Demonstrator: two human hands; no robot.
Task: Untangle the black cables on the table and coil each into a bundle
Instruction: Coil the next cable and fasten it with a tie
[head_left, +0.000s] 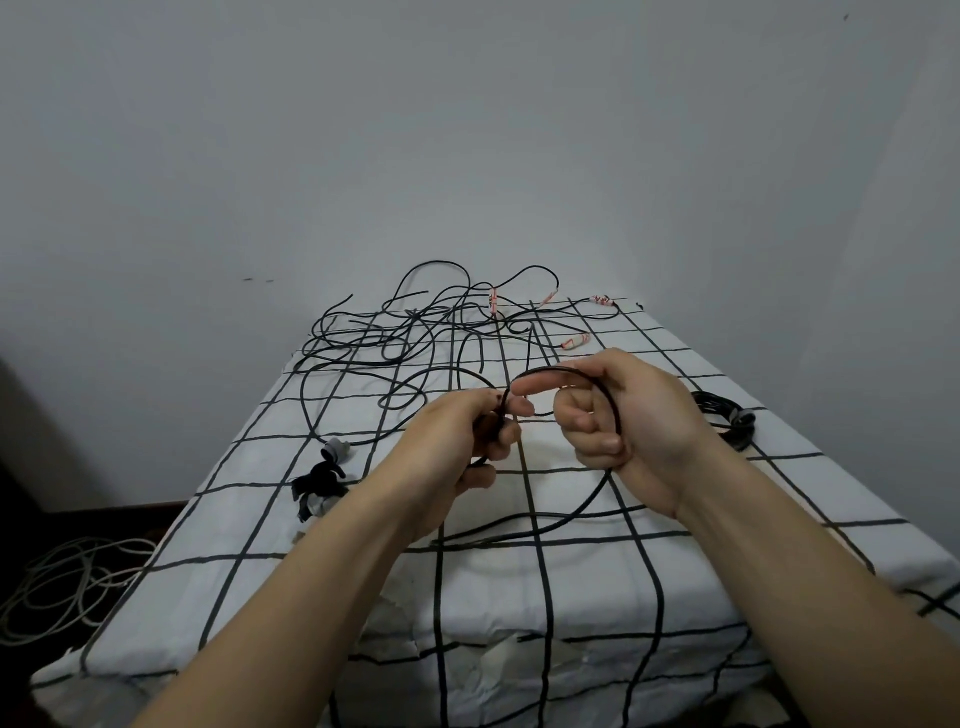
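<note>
A black cable (582, 512) runs in a loop between both hands above the middle of the table. My left hand (467, 436) grips one part of the loop with curled fingers. My right hand (618, 415) holds the arc of the loop, with the thumb on top and the fingers curled under it. The cable's free length trails down onto the cloth in front of me. A tangle of black cables (415, 322) with red-and-white tagged ends lies at the far side of the table. One coiled black bundle (727, 421) rests on the right, behind my right wrist.
The table (701, 597) wears a white cloth with a black grid. Black straps and grey pieces (322, 480) lie near its left edge. A pale cable pile (67, 587) sits on the dark floor at the left. A grey wall stands right behind the table.
</note>
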